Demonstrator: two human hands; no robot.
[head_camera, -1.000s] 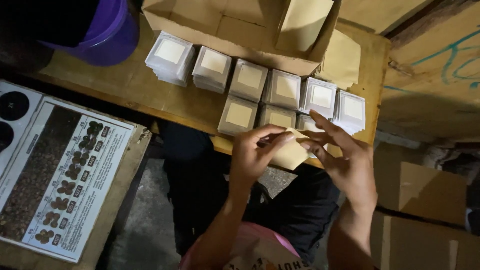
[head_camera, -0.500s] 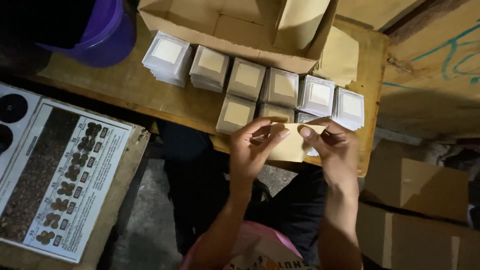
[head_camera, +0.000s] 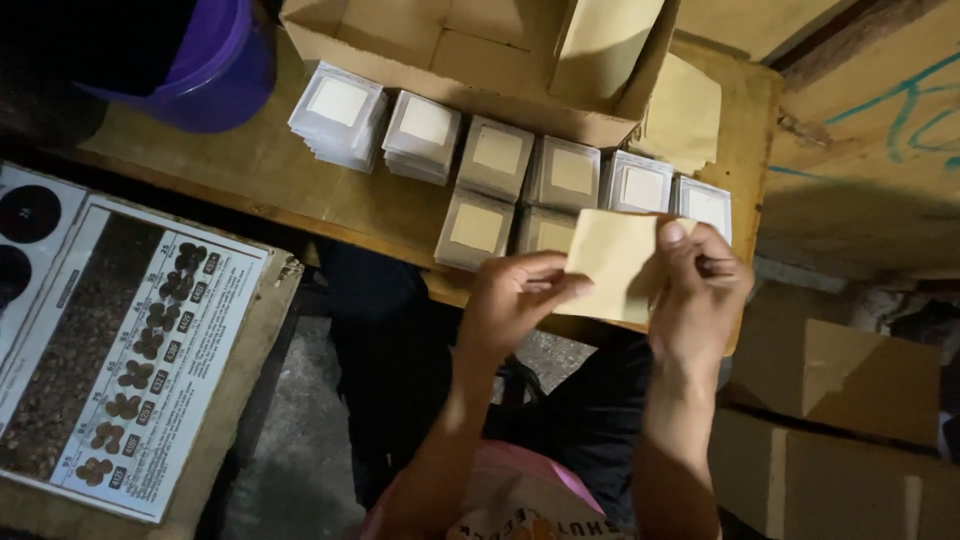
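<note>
Above the table edge (head_camera: 300, 215), both hands now hold the envelope (head_camera: 612, 262) flatter.

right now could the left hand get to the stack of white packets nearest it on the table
Probably yes. The left hand is right beside the nearest stack with nothing between them, but it is pinching the tan paper envelope together with the right hand, so it would need to let go first.

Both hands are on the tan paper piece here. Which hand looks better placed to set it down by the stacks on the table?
Probably the right hand. It grips the tan paper piece at its far edge, right beside the nearest stacks of small packets on the wooden table. The left hand pinches the lower edge, nearer the body.
</note>
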